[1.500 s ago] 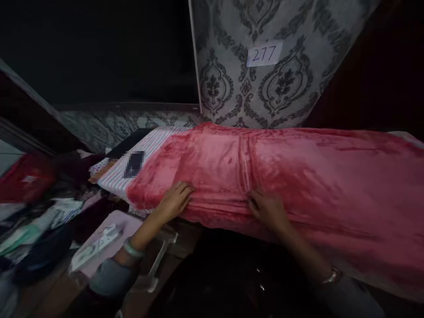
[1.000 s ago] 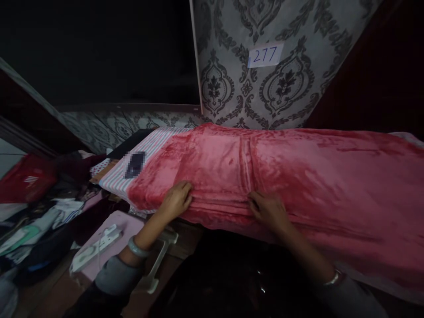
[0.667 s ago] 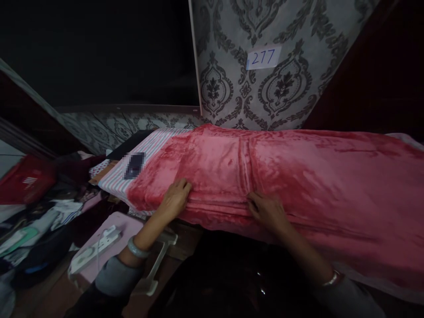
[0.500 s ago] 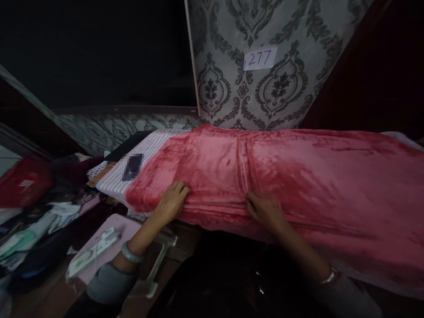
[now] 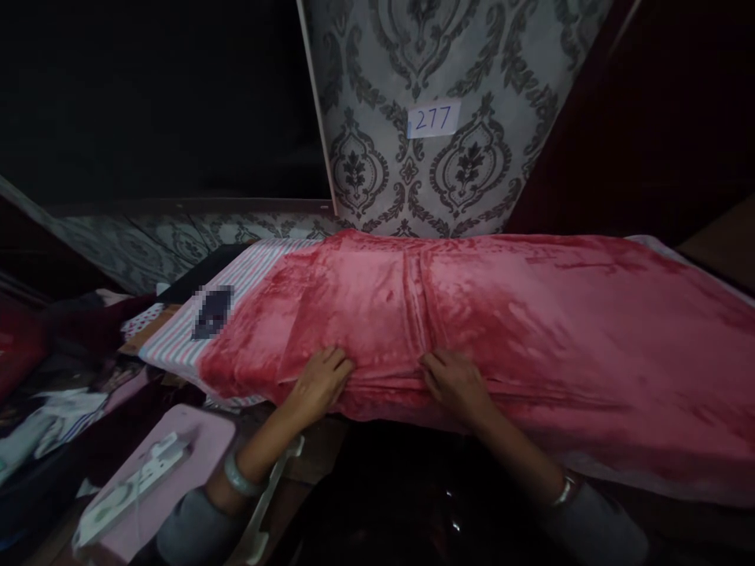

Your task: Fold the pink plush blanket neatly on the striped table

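In the head view, a red blanket [image 5: 543,314] stretches lengthwise from left to right before the person, its folded near edge [image 5: 386,380] touched by both hands. The left hand [image 5: 323,384], half curled, is nearer the striped cloth [image 5: 168,339]; the right hand [image 5: 455,384], also bent, meets the crosswise crease [image 5: 416,303]. Whether either pinches fabric cannot be told.
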Available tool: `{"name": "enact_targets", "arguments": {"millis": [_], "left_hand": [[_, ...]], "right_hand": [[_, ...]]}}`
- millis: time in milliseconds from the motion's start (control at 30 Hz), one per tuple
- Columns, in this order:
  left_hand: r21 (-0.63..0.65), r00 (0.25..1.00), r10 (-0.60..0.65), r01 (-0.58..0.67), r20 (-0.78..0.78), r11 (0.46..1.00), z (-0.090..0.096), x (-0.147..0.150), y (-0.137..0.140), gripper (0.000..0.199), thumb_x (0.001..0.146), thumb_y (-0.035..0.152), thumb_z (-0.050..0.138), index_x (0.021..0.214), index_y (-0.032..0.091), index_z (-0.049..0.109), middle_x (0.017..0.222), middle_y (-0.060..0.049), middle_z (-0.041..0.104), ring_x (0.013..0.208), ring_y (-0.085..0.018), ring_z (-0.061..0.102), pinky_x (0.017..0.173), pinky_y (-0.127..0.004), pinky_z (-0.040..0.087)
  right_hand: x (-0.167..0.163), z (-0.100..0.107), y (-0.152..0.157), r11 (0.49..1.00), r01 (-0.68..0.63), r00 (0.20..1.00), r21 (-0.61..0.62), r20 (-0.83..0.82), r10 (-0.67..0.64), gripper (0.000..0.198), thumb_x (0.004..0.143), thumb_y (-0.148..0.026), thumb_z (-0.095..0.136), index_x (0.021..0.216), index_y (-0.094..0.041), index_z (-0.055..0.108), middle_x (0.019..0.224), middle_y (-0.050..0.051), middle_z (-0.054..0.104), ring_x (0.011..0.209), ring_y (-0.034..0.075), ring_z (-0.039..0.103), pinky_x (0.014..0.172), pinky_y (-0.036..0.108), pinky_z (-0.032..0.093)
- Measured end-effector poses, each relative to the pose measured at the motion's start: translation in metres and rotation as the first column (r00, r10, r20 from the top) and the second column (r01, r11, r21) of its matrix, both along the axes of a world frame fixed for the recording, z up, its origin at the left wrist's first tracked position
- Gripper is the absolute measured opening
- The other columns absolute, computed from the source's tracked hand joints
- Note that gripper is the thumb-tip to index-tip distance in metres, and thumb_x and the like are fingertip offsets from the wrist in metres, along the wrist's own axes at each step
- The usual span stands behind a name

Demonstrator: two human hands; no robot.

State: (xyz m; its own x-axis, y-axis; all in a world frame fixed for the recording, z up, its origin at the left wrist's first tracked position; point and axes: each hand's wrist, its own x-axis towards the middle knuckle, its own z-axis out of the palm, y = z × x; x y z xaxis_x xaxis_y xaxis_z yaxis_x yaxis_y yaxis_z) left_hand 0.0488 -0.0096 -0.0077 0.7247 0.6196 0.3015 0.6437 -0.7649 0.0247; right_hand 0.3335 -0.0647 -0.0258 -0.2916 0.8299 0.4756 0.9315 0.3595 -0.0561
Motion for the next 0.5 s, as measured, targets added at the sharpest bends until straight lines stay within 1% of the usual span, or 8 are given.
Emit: {"name": "enact_targets", "arguments": {"millis": [100, 200, 267, 333, 400, 433, 500], "left_hand": [[-0.024, 0.999, 0.033, -0.033, -0.001, 0.999, -0.001, -0.004, -0.004, 0.02, 0.092, 0.014, 0.046, 0.099, 0.021, 0.064, 0.096, -0.008, 0.061, 0.094, -0.024, 0.055, 0.083, -0.04, 0.047], [-0.034, 0.999, 0.047, -0.046, 0.01, 0.998, 0.009, -0.006, -0.01, 0.015, 0.09, 0.02, 0.052, 0.099, 0.021, 0.063, 0.1, -0.009, 0.062, 0.1, -0.027, 0.055, 0.089, -0.044, 0.047], [-0.02, 0.998, 0.036, -0.035, 0.046, 0.999, 0.014, -0.001, -0.011, 0.017, 0.09, 0.025, 0.054, 0.103, 0.02, 0.063, 0.104, -0.01, 0.063, 0.102, -0.028, 0.056, 0.089, -0.046, 0.047], [0.011, 0.997, 0.006, -0.007, 0.079, 1.0, 0.016, 0.009, -0.01, 0.024, 0.091, 0.026, 0.054, 0.113, 0.02, 0.062, 0.11, -0.011, 0.064, 0.105, -0.029, 0.056, 0.09, -0.046, 0.047], [0.029, 0.997, -0.034, 0.032, 0.076, 0.999, 0.014, 0.023, -0.007, 0.029, 0.093, 0.024, 0.053, 0.12, 0.02, 0.06, 0.117, -0.011, 0.064, 0.108, -0.029, 0.056, 0.093, -0.047, 0.047], [0.023, 0.997, -0.051, 0.049, 0.057, 0.999, 0.011, 0.031, -0.005, 0.028, 0.093, 0.022, 0.053, 0.12, 0.02, 0.06, 0.118, -0.011, 0.064, 0.108, -0.028, 0.056, 0.093, -0.046, 0.047], [-0.016, 0.998, -0.059, 0.059, -0.009, 0.998, 0.007, 0.045, -0.003, 0.023, 0.092, 0.017, 0.052, 0.113, 0.02, 0.063, 0.115, -0.01, 0.066, 0.106, -0.027, 0.058, 0.091, -0.044, 0.049]], "right_hand": [[-0.002, -0.004, -0.001, 0.998, -0.018, 1.0, 0.057, -0.008, 0.018, 0.018, 0.087, -0.007, 0.052, 0.083, -0.019, 0.065, 0.08, 0.005, 0.061, 0.079, 0.019, 0.055, 0.071, 0.029, 0.034], [-0.003, -0.006, -0.002, 0.998, -0.018, 0.999, 0.068, -0.026, 0.019, 0.019, 0.087, -0.005, 0.052, 0.085, -0.019, 0.065, 0.085, 0.005, 0.062, 0.081, 0.019, 0.055, 0.072, 0.029, 0.035], [-0.004, -0.006, -0.003, 0.998, -0.014, 0.998, 0.069, -0.052, 0.018, 0.019, 0.087, -0.004, 0.052, 0.086, -0.019, 0.064, 0.09, 0.005, 0.063, 0.083, 0.019, 0.056, 0.074, 0.03, 0.038], [-0.005, -0.007, -0.004, 0.996, -0.026, 0.996, 0.088, -0.087, 0.034, 0.02, 0.086, -0.003, 0.051, 0.088, -0.019, 0.064, 0.094, 0.006, 0.064, 0.085, 0.019, 0.057, 0.077, 0.03, 0.04], [-0.005, -0.009, -0.004, 0.99, -0.051, 0.992, 0.129, -0.112, 0.066, 0.023, 0.085, -0.003, 0.051, 0.093, -0.019, 0.065, 0.101, 0.007, 0.066, 0.09, 0.019, 0.059, 0.082, 0.031, 0.042], [-0.005, -0.01, -0.004, 0.987, -0.061, 0.99, 0.152, -0.118, 0.08, 0.024, 0.085, -0.002, 0.051, 0.095, -0.018, 0.065, 0.105, 0.008, 0.067, 0.093, 0.02, 0.06, 0.084, 0.031, 0.043], [-0.006, -0.013, -0.003, 0.981, -0.06, 0.988, 0.186, -0.129, 0.085, 0.026, 0.084, -0.003, 0.052, 0.1, -0.018, 0.065, 0.11, 0.009, 0.069, 0.098, 0.021, 0.061, 0.087, 0.032, 0.044]]}}
